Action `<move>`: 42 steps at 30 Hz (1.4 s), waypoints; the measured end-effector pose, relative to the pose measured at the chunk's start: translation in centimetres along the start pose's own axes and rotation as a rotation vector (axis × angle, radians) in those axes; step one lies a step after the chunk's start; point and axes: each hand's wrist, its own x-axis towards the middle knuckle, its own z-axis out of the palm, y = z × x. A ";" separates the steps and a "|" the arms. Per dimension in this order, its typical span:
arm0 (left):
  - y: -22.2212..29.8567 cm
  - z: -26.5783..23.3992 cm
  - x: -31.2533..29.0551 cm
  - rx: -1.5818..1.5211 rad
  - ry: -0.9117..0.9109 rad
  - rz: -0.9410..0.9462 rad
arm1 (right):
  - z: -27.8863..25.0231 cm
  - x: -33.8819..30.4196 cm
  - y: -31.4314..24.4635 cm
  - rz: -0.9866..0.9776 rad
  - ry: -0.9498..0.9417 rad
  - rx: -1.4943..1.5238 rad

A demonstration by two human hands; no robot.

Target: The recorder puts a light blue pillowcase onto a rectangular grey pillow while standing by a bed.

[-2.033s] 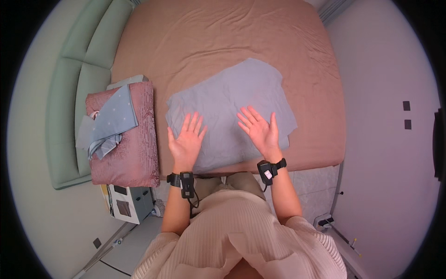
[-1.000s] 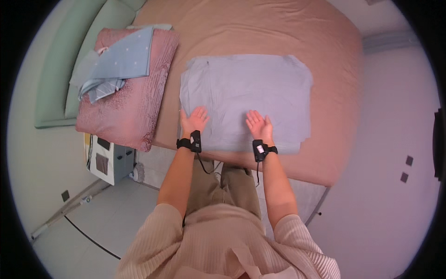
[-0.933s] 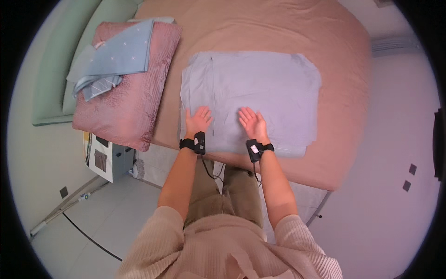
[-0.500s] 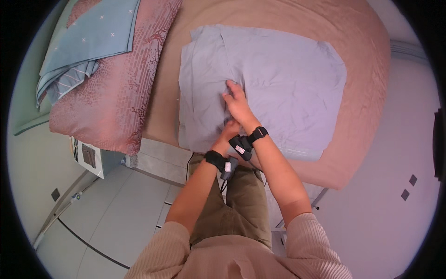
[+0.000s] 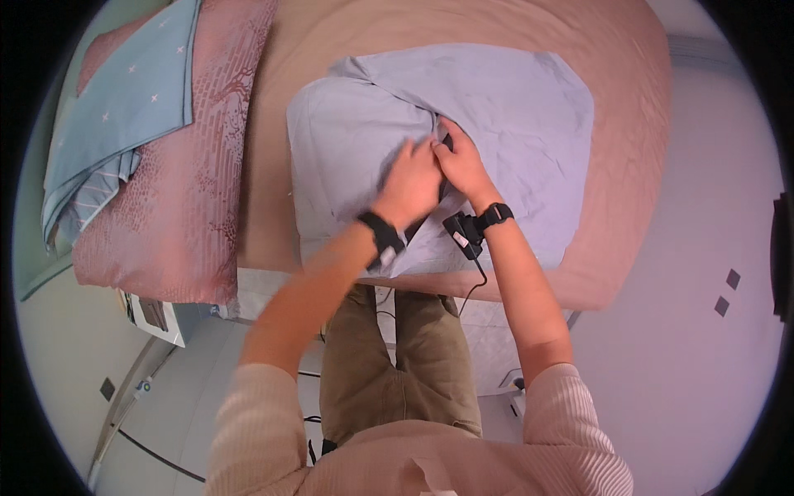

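A grey-blue piece of folded bed linen (image 5: 513, 124) lies spread on the bed in front of me, with creases and a dark gap running down its middle. My right hand (image 5: 465, 169) is at the edge of that gap, thumb and fingers closed on the upper layer of the linen. Close beside it, my left hand (image 5: 413, 182) rests over the left part of the cloth. Motion smears its fingers, so their grip is unclear. Both wrists carry black straps with small dark devices.
A tan fitted sheet (image 5: 624, 157) covers the bed. To the left lies a pink patterned pillow (image 5: 178, 223), with a folded blue cloth (image 5: 136, 91) on it. A small white bedside unit (image 5: 169, 322) stands below the pillow. At the right is a pale wall (image 5: 678, 331).
My left hand has moved up and forward beside the right one. The right hand has shifted slightly right and up. The linen's left part has been pulled about, and a dark gap now shows between layers.
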 end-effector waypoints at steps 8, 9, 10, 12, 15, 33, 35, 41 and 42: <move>-6.7 -1.2 4.6 0.118 -0.321 0.335 | -5.2 3.5 1.6 0.003 -0.075 0.078; -6.5 -1.0 4.5 0.147 -0.326 0.355 | -5.6 3.7 1.8 0.007 -0.069 0.081; -6.1 -1.2 4.8 0.070 -0.143 0.426 | -6.0 4.0 1.6 0.074 -0.110 0.142; -4.9 -1.0 6.4 0.082 -0.003 0.507 | -6.2 4.4 1.3 0.142 -0.150 0.209; -4.7 -0.2 7.7 0.131 0.019 0.579 | -6.2 5.0 1.7 0.108 -0.155 0.246; -12.6 -7.2 2.7 0.044 -0.571 0.398 | -16.1 7.7 5.8 -0.526 -0.229 -0.836; -13.3 -7.3 2.3 0.096 -0.609 0.331 | -17.0 7.0 7.0 -0.422 -0.163 -0.813; -12.4 -5.8 3.7 -0.041 -0.347 0.068 | -13.8 8.3 6.6 -0.385 -0.155 -0.810; -12.9 -5.4 4.3 -0.021 -0.251 0.022 | -12.8 8.5 6.2 -0.423 -0.133 -0.721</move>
